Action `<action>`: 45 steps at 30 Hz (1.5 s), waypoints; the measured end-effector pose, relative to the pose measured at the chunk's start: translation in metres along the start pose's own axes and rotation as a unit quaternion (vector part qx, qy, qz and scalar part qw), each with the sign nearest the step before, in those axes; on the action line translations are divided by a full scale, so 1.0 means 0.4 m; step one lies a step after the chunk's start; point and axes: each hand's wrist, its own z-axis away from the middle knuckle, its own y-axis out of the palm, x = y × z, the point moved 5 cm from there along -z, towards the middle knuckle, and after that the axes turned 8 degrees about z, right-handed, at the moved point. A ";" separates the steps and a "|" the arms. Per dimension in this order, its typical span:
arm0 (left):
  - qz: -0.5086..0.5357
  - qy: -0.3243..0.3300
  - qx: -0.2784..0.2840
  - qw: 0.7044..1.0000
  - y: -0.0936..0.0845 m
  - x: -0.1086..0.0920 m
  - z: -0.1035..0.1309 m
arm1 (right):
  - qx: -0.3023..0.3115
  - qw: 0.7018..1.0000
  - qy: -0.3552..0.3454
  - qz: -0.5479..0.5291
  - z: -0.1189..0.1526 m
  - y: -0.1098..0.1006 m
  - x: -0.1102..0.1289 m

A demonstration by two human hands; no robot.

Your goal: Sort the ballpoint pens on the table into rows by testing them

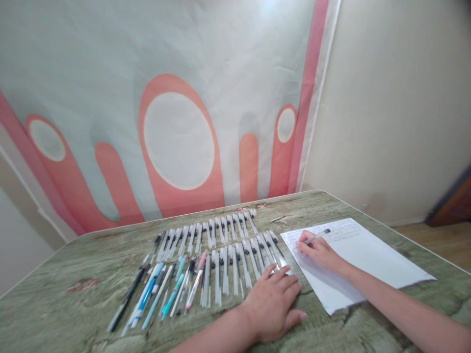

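Observation:
Pinched in my right hand (319,252) is a clear pen (317,237) with a dark end, slanting over the left part of a white sheet of paper (371,264). Rows of small handwriting cover the top of the sheet; its lower part is blank. My left hand (274,304) lies palm down on the table, fingers spread, left of the paper. Its fingertips reach the near right end of a row of clear pens (235,269); whether they touch one I cannot tell.
Behind is a second row of clear pens (206,233). Coloured pens, with a turquoise pen (172,296) and a black pen (127,299), lie at the left on the wood-patterned table (66,309). A printed backdrop (235,73) hangs beyond the far edge.

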 end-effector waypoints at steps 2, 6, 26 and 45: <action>-0.017 -0.002 0.011 1.000 0.001 0.000 -0.001 | -0.004 1.000 -0.008 0.006 0.000 0.000 0.003; -0.053 -0.005 0.037 0.998 0.004 0.001 -0.002 | -0.011 1.000 -0.016 0.006 -0.002 0.002 -0.006; -0.079 -0.003 0.036 0.996 0.015 0.008 -0.003 | -0.011 0.999 -0.028 0.015 0.002 0.002 -0.008; -0.085 -0.006 0.053 0.995 0.008 0.004 -0.002 | -0.016 0.999 -0.030 0.005 0.002 -0.002 -0.007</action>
